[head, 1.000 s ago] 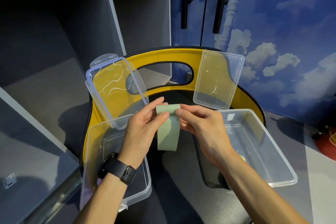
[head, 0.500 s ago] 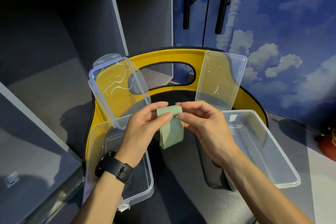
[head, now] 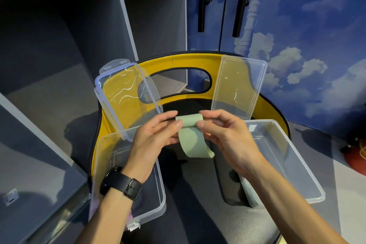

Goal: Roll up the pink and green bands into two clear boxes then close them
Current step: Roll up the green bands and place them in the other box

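A pale green band (head: 191, 140) hangs between my hands, its top end wound into a small roll and the loose tail curling below. My left hand (head: 156, 136) pinches the roll's left end with thumb and fingers. My right hand (head: 225, 134) pinches its right end. Below my left arm stands a clear box (head: 111, 156), open. A second clear box (head: 293, 156) sits open at the right. Their clear lids, the left lid (head: 122, 95) and the right lid (head: 239, 85), lean upright against the yellow chair back. The pink band is not clearly visible.
Both boxes rest on a black seat (head: 198, 194) with a yellow back (head: 178, 61). Grey shelving (head: 59, 45) fills the left. A blue cloud-painted door (head: 297, 25) with black handles stands behind. A red object (head: 356, 160) lies on the floor at the far right.
The roll at the band's top has grown thicker and the hanging tail has shortened and curled to the right. Both hands have stayed in place, turning the roll.
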